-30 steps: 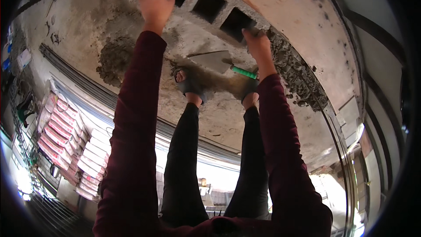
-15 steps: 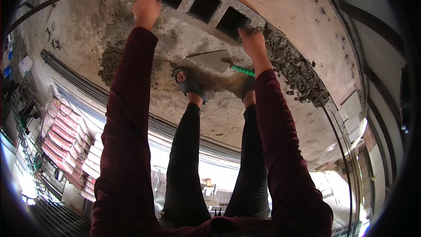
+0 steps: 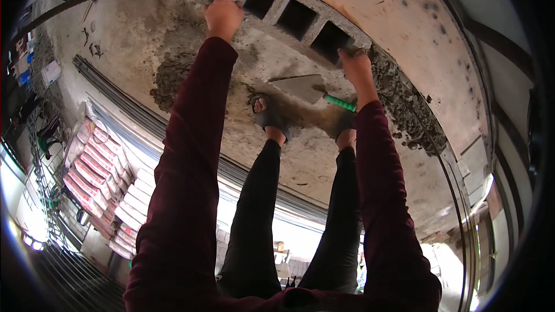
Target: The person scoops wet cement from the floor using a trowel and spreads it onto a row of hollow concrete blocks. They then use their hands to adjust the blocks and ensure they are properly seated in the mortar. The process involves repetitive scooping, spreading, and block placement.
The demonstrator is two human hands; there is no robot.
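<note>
Since a moment ago the hollow concrete block (image 3: 295,14) looks barely shifted; left hand (image 3: 222,14) and right hand (image 3: 355,66) grip its ends; its long axis runs left to right along the wall top, cells facing the person.

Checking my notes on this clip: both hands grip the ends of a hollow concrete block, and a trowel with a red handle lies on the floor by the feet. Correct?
Not quite. The head view shows the trowel has a green handle, not red. The rest stands: the left hand and right hand grip the ends of the hollow concrete block.

Dark maroon long sleeves (image 3: 191,162), black trousers (image 3: 254,208), dark sandals (image 3: 270,117).
</note>
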